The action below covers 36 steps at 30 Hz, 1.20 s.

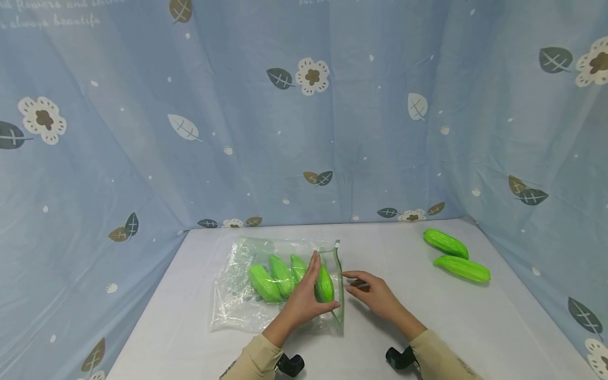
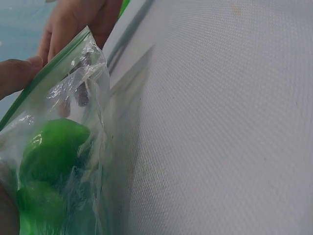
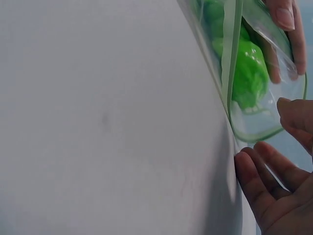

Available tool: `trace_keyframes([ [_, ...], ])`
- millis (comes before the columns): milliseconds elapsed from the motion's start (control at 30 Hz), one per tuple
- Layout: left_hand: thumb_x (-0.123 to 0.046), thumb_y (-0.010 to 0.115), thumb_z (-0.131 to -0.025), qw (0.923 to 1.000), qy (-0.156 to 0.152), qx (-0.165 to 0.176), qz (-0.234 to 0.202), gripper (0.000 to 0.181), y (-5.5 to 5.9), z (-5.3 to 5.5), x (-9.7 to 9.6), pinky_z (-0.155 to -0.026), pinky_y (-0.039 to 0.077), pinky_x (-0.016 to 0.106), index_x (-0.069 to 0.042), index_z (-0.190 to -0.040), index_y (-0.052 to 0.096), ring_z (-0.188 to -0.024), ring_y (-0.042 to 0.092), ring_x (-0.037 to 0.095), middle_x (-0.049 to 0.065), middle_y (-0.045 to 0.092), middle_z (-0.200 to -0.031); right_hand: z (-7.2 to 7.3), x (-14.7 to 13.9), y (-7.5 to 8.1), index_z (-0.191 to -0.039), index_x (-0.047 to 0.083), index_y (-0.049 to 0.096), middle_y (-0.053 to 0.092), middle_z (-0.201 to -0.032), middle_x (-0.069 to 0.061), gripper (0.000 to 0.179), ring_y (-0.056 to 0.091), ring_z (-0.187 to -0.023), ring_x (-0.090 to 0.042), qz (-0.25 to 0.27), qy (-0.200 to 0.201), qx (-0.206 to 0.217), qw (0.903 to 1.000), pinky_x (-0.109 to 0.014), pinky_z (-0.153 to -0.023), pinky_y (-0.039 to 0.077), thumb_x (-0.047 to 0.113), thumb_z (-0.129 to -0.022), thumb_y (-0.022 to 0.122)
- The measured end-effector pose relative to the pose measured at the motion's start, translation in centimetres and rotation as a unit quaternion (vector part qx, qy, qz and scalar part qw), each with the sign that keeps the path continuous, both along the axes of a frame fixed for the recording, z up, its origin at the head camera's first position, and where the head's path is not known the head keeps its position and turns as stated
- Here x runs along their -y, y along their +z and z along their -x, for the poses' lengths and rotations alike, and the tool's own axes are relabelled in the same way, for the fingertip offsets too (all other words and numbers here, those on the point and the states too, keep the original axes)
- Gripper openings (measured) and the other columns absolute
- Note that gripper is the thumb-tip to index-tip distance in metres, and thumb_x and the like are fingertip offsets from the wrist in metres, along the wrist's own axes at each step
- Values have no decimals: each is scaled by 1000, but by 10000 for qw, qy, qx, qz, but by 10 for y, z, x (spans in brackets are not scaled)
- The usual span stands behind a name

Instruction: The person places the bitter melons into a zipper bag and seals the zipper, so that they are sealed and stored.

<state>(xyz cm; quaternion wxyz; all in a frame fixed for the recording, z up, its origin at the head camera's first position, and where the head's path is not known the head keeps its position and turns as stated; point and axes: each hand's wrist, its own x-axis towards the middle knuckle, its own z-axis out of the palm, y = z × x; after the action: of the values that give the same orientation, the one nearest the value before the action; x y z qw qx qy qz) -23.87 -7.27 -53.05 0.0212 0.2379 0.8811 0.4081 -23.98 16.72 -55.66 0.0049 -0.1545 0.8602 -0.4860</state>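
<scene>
1. A blue curtain (image 1: 380,132) printed with leaves and white flowers rises behind and on both sides.
2. A table (image 1: 404,253) with a white surface spreads in front of it.
3. A clear plastic bag (image 1: 230,311) lies on the table left of centre, its mouth facing right, edged by a green strip (image 1: 340,279).
4. Beige sleeves (image 1: 252,361) reach in from the near edge.
5. The left hand (image 1: 305,301) is at the bag's mouth end — fingers straight and spread from the thumb, which touches the edge of the mouth; it clenches nothing.
6. The right hand (image 1: 372,293) is just right of the mouth, fingers loosely bent with a gap to the thumb — nothing in its grasp. Whether a fingertip touches the strip, I cannot tell.
7. Four green vegetables (image 1: 265,285) show inside the bag: three left of the left hand, partly covered by it, and one between that hand's fingers and the mouth.
8. Two loose vegetables (image 1: 462,268) lie close together at far right, well apart from both hands.
9. Small black devices (image 1: 291,365) sit at the wrists.
</scene>
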Motion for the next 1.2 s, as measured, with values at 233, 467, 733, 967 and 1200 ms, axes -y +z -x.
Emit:
trace_keyframes([
  [233, -45, 86, -80, 10000, -7, 23, -9, 119, 1, -1, 1, -112, 39, 58, -11, -165, 9, -150, 28, 36, 3, 1, -172, -4, -15, 0, -134, 23, 66, 66, -132, -3, 37, 68, -110, -21, -56, -164, 8, 9999, -31, -89, 57, 22, -98, 71],
  [467, -44, 87, -80, 10000, 29, 46, -6, 119, 0, -1, 0, -113, 38, 58, -11, -165, 10, -150, 29, 35, -1, 0, -172, -9, -34, 1, -132, 21, 68, 67, -130, -4, 36, 67, -110, -21, -171, -430, 49, 9989, -30, -90, 57, 24, -97, 72],
  [733, -43, 87, -79, 10000, 37, -32, 21, 120, -2, -1, -1, -112, 38, 60, -10, -165, 10, -148, 31, 38, 3, 2, -172, -14, -58, 3, -133, 17, 68, 68, -128, -7, 39, 68, -108, -25, -222, -539, -104, 9982, -32, -89, 57, 16, -94, 75],
  [967, -43, 87, -79, 10000, 3, -59, 63, 120, -1, -2, 0, -112, 38, 59, -9, -164, 9, -148, 31, 39, 2, 0, -172, -18, -76, 4, -133, 15, 67, 69, -127, -10, 42, 68, -107, -28, -351, -612, -234, 9972, -33, -88, 58, 10, -92, 75],
  [1200, -42, 87, -80, 10000, -37, -37, -59, 119, 0, -1, -1, -112, 38, 59, -9, -165, 9, -149, 30, 38, 2, 1, -172, -21, -92, 4, -133, 13, 67, 70, -126, -13, 41, 68, -107, -28, -463, -757, -317, 9956, -29, -87, 57, 9, -93, 74],
])
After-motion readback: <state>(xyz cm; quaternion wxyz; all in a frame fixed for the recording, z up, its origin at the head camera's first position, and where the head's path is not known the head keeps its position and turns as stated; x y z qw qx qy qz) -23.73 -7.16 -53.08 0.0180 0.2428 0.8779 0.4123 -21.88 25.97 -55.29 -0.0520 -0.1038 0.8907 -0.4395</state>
